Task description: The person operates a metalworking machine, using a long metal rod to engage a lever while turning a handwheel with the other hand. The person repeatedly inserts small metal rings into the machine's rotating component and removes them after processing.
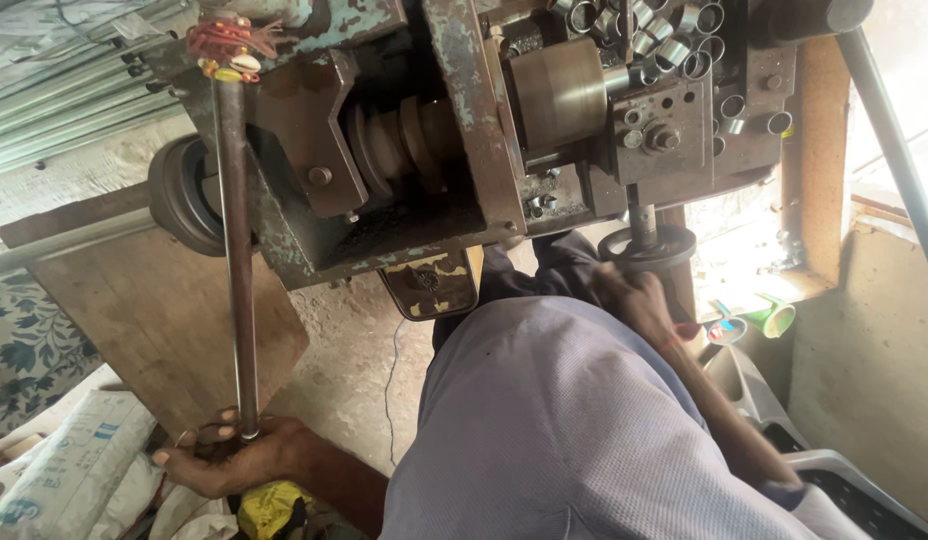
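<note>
My left hand (232, 457) is curled around the lower end of a long steel rod (236, 250), which runs up to a worn blue-green machine (384, 150). Red bands (229, 40) are wound around the rod's top end. My right hand (629, 292) reaches under the machine and grips a dark round handwheel (649, 248) on a vertical shaft. My grey-lilac clothing (584, 430) fills the lower middle of the view and hides most of my right arm.
A brass-coloured cylinder (559, 95) sits in the machine, with several short metal rings (674, 40) piled above right. A wooden board (164, 310) leans at the left, over white sacks (64, 460) and a yellow cloth (269, 505). A grey plastic seat (854, 485) is at lower right, a green cup (776, 318) nearby.
</note>
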